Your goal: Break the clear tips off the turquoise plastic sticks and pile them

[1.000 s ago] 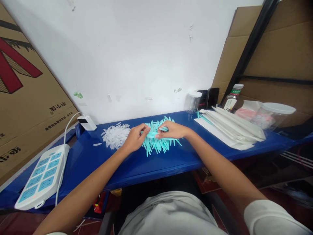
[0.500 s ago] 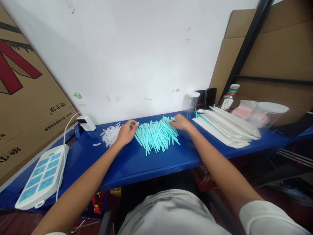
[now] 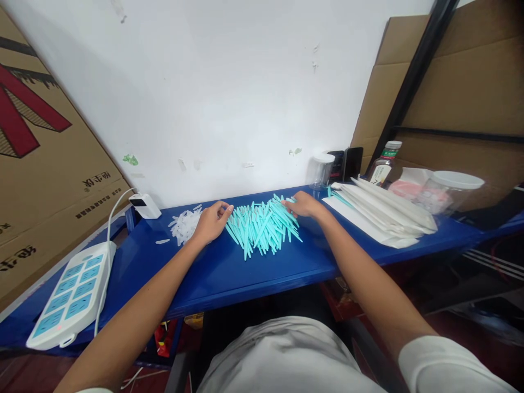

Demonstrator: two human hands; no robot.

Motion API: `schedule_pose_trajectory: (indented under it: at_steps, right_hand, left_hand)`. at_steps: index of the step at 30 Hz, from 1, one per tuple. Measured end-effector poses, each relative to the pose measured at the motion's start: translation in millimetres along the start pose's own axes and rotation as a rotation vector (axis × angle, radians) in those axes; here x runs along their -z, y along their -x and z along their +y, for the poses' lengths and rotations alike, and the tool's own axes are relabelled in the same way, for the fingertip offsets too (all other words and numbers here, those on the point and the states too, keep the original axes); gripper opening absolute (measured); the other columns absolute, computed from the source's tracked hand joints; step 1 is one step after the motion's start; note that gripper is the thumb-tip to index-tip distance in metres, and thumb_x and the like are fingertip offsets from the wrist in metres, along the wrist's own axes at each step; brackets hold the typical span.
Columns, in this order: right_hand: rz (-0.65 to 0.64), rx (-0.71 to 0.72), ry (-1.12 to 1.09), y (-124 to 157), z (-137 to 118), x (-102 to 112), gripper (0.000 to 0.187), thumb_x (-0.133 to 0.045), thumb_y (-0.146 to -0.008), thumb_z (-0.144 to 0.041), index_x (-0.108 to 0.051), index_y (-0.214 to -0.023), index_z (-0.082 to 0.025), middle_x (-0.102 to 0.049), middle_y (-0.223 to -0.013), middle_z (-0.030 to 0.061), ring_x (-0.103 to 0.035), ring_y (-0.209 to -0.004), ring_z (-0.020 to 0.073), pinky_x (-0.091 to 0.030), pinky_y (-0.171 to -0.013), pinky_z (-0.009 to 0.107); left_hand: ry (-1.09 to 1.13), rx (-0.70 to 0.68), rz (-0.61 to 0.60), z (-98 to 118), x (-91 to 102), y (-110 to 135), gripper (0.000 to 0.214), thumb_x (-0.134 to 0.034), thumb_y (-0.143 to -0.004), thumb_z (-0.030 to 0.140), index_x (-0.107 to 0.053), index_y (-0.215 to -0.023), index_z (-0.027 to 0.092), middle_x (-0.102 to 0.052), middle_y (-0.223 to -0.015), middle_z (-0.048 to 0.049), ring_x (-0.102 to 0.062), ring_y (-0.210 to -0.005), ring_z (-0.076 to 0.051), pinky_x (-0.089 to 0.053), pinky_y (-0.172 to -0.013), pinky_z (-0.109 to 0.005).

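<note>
A heap of thin turquoise plastic sticks (image 3: 262, 225) lies in the middle of the blue table (image 3: 245, 273). My left hand (image 3: 213, 221) rests at the heap's left edge, fingers curled, with the fingertips touching the sticks. My right hand (image 3: 303, 204) lies at the heap's far right edge with its fingers curled onto a few sticks. Just left of my left hand sits a pile of small clear plastic pieces (image 3: 185, 225).
A white power strip (image 3: 69, 295) with a cable and a white charger (image 3: 143, 205) lie at the left. A stack of white paper sleeves (image 3: 380, 210), two clear jars (image 3: 450, 191), a bottle (image 3: 382, 164) and dark phones (image 3: 347, 162) stand at the right. Cardboard boxes (image 3: 45, 158) flank both sides.
A second ago both hands held a turquoise stick together above the heap. They have since moved apart to the heap's left and right edges and hardly shifted in the last half second.
</note>
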State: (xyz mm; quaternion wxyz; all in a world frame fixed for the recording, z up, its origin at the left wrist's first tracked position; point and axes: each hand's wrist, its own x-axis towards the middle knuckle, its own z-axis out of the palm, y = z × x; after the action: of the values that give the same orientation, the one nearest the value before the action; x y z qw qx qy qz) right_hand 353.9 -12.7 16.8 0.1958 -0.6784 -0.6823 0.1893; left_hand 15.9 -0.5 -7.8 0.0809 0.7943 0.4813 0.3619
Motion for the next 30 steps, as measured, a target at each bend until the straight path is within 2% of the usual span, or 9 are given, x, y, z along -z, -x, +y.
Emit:
schedule_pose_trajectory:
  at_steps: [4,8,12,14,15,18,21,26,30]
  right_hand:
    - [-0.012,0.036,-0.010,5,-2,4,0.049,-0.056,-0.103,-0.050,-0.076,-0.080,-0.012,-0.073,-0.069,0.0088,-0.066,-0.066,0.0187,-0.046,-0.066,0.027]
    - [0.040,0.201,-0.073,9,-8,0,0.039,-0.072,-0.093,-0.045,-0.069,-0.112,-0.012,-0.075,-0.114,0.0147,-0.070,-0.100,0.0267,-0.051,-0.082,0.030]
    - [-0.090,0.474,-0.271,21,-25,-17,0.072,-0.077,-0.086,-0.036,-0.043,-0.147,-0.017,-0.052,-0.152,0.0211,-0.062,-0.128,0.0321,-0.055,-0.090,0.035]
    - [-0.130,0.546,-0.272,29,-39,-29,0.084,-0.075,-0.084,-0.031,-0.031,-0.155,-0.017,-0.053,-0.149,0.0238,-0.063,-0.125,0.0332,-0.056,-0.083,0.035]
    - [-0.140,0.590,-0.248,33,-47,-34,0.089,-0.074,-0.084,-0.027,-0.026,-0.158,-0.016,-0.060,-0.138,0.0224,-0.066,-0.116,0.0321,-0.055,-0.079,0.035]
    - [-0.206,0.711,-0.191,45,-69,-47,0.094,-0.066,-0.083,-0.019,-0.016,-0.162,-0.016,-0.070,-0.095,0.0065,-0.066,-0.078,0.0233,-0.048,-0.064,0.031]
    - [-0.230,0.794,-0.253,53,-84,-52,0.096,-0.063,-0.080,-0.015,-0.013,-0.162,-0.017,-0.063,-0.080,-0.0018,-0.059,-0.067,0.0189,-0.041,-0.059,0.029]
    - [-0.272,0.804,-0.423,55,-84,-48,0.089,-0.068,-0.079,-0.016,-0.026,-0.157,-0.025,-0.065,-0.096,0.0021,-0.060,-0.073,0.0173,-0.047,-0.064,0.030]
    - [-0.176,0.806,-0.473,47,-74,-43,0.056,-0.071,-0.089,-0.034,-0.050,-0.140,-0.024,-0.068,-0.108,0.0064,-0.066,-0.093,0.0215,-0.052,-0.077,0.034]
  left_hand:
    - [0.001,-0.003,-0.004,0,1.7,0,0.044,-0.051,-0.101,0.060,-0.068,-0.098,0.020,-0.068,-0.074,-0.0013,-0.062,-0.068,-0.018,-0.043,-0.067,-0.031]
    - [0.040,-0.060,-0.005,5,1.0,2,0.039,-0.054,-0.101,0.056,-0.069,-0.099,0.020,-0.067,-0.074,-0.0006,-0.061,-0.067,-0.017,-0.045,-0.069,-0.031]
    - [0.100,-0.157,-0.017,27,0.0,9,0.037,-0.052,-0.103,0.052,-0.069,-0.100,0.020,-0.066,-0.076,-0.0003,-0.060,-0.069,-0.016,-0.046,-0.071,-0.029]
    - [0.092,-0.212,-0.057,43,0.1,14,0.037,-0.049,-0.105,0.051,-0.067,-0.100,0.020,-0.064,-0.075,0.0000,-0.059,-0.069,-0.016,-0.044,-0.069,-0.029]
    - [0.072,-0.244,-0.083,50,0.0,17,0.037,-0.048,-0.106,0.051,-0.066,-0.099,0.020,-0.063,-0.073,0.0002,-0.058,-0.067,-0.016,-0.042,-0.067,-0.029]
    - [-0.033,-0.333,-0.144,66,-1.3,25,0.039,-0.044,-0.107,0.051,-0.063,-0.093,0.020,-0.059,-0.069,-0.0002,-0.054,-0.064,-0.017,-0.036,-0.063,-0.030]
    - [-0.116,-0.380,-0.192,67,-4.5,28,0.044,-0.037,-0.108,0.052,-0.061,-0.089,0.021,-0.060,-0.068,-0.0024,-0.054,-0.061,-0.019,-0.032,-0.060,-0.030]
    - [-0.141,-0.372,-0.210,62,-8.2,27,0.052,-0.029,-0.108,0.054,-0.060,-0.082,0.022,-0.059,-0.065,-0.0047,-0.055,-0.060,-0.020,-0.033,-0.061,-0.032]
    - [0.001,-0.262,-0.159,58,-4.2,22,0.054,-0.031,-0.109,0.053,-0.053,-0.072,0.021,-0.047,-0.058,0.0007,-0.045,-0.055,-0.015,-0.031,-0.061,-0.031]
